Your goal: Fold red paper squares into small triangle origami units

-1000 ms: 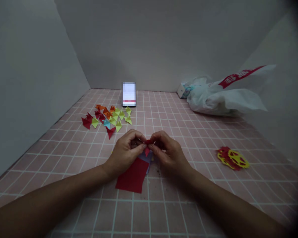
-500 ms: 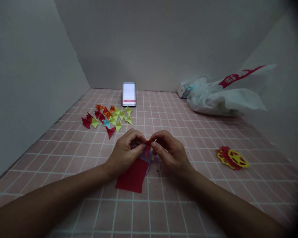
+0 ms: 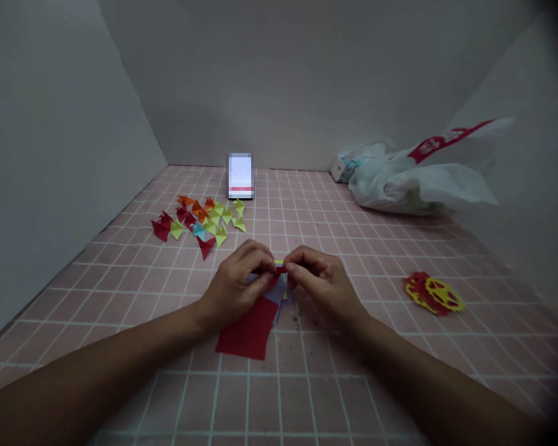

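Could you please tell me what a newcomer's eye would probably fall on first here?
Probably the left hand and right hand at the centre, pinching a small red paper just beyond a flat red sheet. Next might come the bright screen near the back wall and the colourful folded papers nearer, mostly to its left.

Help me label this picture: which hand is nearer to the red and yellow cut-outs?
Right. The right hand is to the left of the cut-outs, not touching them; the left hand is farther left, beyond the right one.
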{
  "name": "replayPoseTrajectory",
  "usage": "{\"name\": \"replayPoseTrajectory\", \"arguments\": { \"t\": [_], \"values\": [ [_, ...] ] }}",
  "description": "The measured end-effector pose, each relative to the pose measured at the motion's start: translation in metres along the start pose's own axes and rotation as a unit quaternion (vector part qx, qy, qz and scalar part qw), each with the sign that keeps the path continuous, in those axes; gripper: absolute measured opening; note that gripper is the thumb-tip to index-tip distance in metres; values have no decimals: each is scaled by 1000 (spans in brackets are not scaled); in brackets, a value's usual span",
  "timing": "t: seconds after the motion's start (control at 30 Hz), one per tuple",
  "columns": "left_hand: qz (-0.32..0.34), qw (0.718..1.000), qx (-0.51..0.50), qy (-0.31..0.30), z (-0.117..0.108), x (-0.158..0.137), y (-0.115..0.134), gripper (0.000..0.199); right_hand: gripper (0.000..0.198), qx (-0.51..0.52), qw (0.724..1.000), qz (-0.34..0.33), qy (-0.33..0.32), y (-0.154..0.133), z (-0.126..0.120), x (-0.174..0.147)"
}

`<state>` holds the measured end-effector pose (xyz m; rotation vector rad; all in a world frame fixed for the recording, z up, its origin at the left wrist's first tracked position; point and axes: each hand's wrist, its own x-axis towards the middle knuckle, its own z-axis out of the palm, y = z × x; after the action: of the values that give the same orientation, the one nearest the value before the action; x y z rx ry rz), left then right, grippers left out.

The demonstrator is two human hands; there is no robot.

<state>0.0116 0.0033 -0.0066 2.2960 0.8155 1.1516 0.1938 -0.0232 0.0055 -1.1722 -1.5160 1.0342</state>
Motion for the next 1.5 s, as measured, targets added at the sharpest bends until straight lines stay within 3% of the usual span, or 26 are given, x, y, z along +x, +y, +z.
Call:
{"name": "replayPoseTrajectory", "arguments": {
  "t": [0.27, 0.9, 1.5],
  "values": [
    [13, 1000, 2, -13, -1, 0, -1, 20, 13, 56, 998, 40, 2, 0, 1, 0],
    [8, 1000, -8, -14, -2, 2, -2, 18, 11, 77, 994, 77, -28, -2, 0, 3],
    [25, 999, -19, -10, -2, 2, -5, 19, 14, 92, 992, 77, -47, 2, 0, 4]
  ]
}}
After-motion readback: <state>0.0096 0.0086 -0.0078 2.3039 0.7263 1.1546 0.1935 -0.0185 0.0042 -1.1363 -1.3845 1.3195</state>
